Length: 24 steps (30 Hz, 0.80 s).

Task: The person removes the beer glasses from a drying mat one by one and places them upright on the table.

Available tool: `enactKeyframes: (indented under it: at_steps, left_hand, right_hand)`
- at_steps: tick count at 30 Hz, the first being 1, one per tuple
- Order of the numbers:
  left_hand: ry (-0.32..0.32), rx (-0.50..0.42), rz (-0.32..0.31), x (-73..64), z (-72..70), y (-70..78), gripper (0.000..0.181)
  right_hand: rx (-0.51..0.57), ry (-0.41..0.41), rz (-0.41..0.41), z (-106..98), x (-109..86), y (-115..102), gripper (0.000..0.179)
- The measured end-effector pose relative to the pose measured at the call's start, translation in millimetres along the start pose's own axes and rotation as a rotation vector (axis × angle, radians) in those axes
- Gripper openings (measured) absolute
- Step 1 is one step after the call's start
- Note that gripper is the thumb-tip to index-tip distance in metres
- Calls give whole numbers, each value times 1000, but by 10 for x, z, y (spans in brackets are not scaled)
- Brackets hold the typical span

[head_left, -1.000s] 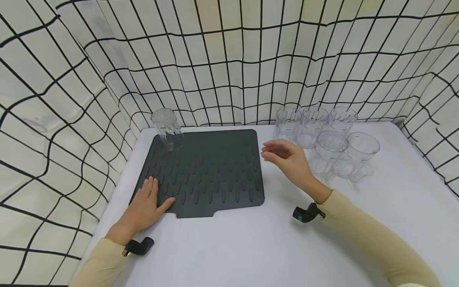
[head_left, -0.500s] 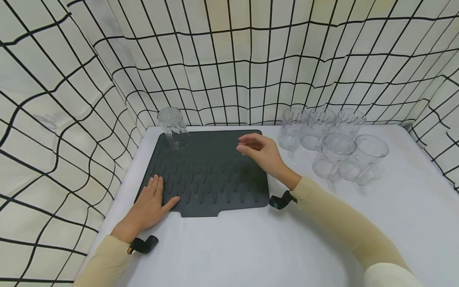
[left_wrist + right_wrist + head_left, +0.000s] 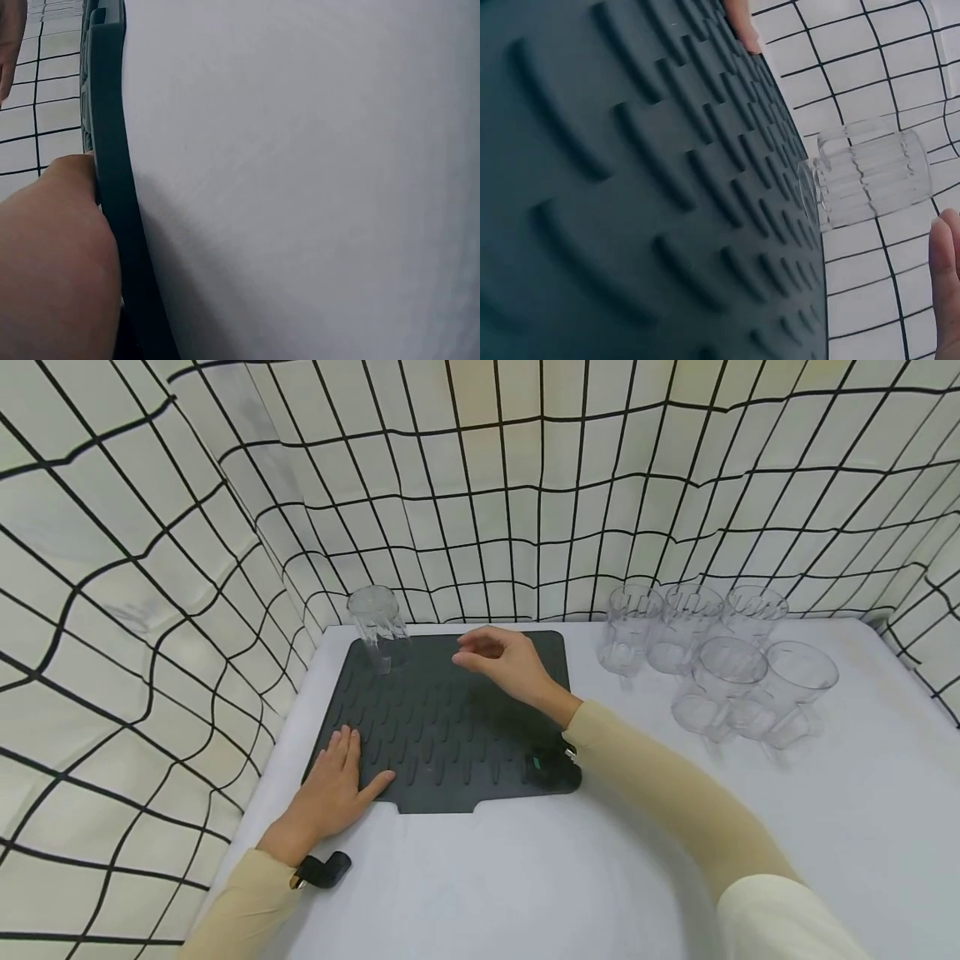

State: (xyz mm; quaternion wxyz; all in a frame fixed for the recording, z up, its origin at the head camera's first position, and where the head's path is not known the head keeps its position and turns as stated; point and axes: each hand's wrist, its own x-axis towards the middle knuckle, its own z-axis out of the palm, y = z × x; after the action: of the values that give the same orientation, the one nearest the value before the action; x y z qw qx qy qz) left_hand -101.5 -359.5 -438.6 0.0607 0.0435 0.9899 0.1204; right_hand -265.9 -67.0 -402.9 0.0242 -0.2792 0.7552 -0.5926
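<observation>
My left hand [image 3: 333,789] lies flat on the near left corner of a dark grey ridged mat [image 3: 442,727], thumb apart from the fingers. Its skin [image 3: 56,262] fills the left side of the left wrist view beside the mat's edge [image 3: 112,150]. Over the back of the mat hovers my right hand [image 3: 506,660], fingers loosely bent and holding nothing. To its left, a clear glass [image 3: 382,631] stands at the mat's back left corner. The right wrist view shows that glass [image 3: 877,176] beyond the ridges, with my right thumb [image 3: 945,285] at the right edge.
Several clear glasses [image 3: 723,668] stand grouped on the white table [image 3: 480,877], right of the mat. Black netting [image 3: 517,493] over pale walls closes off the back and both sides. Small black cameras sit at each wrist.
My right hand has moved left, from beside the grouped glasses to over the back of the mat. The left hand stays on the mat. The head view has shifted slightly.
</observation>
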Motion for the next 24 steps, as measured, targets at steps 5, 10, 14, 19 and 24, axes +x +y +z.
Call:
enactKeyframes:
  at_steps: [5, 10, 14, 19, 24]
  left_hand:
    - [1, 2, -3, 18, -9, -16, 100]
    - [-5, 15, -7, 34, 8, -6, 99]
    - [-13, 20, -13, 39, 22, 2, 99]
    - [-31, 11, -23, 28, 36, -12, 100]
    - [-27, 10, -37, -6, 25, -45, 100]
  right_hand:
    - [15, -12, 3, 202, 184, -19, 31]
    - [-2, -29, 14, 402, 317, 6, 33]
    - [-58, -60, 15, 564, 393, 51, 37]
    - [-91, -81, 14, 766, 470, 89, 44]
    - [-74, -79, 17, 942, 545, 88, 42]
